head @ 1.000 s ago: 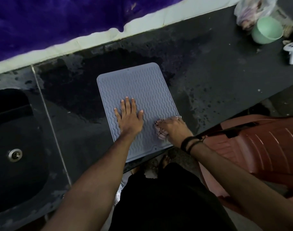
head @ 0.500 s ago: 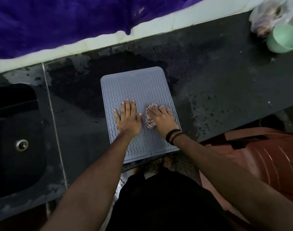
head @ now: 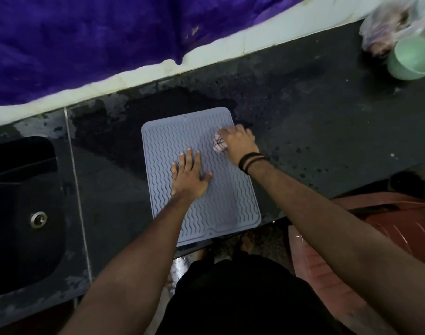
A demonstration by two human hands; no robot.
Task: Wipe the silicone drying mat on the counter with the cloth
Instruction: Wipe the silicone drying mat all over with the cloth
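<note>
The grey mat [head: 201,175] lies on the dark wet counter [head: 327,122] beside the sink [head: 25,213], the left hand [head: 189,177] pressing it flat with spread fingers while the right hand [head: 238,143] grips the bunched cloth [head: 218,143] near the far right corner, where firm overlapping strokes along the ridges should serve best.

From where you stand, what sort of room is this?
Most likely a home kitchen: a dark stone counter with a sunken sink and drain, a ridged silicone drying mat, and a green cup.
</note>
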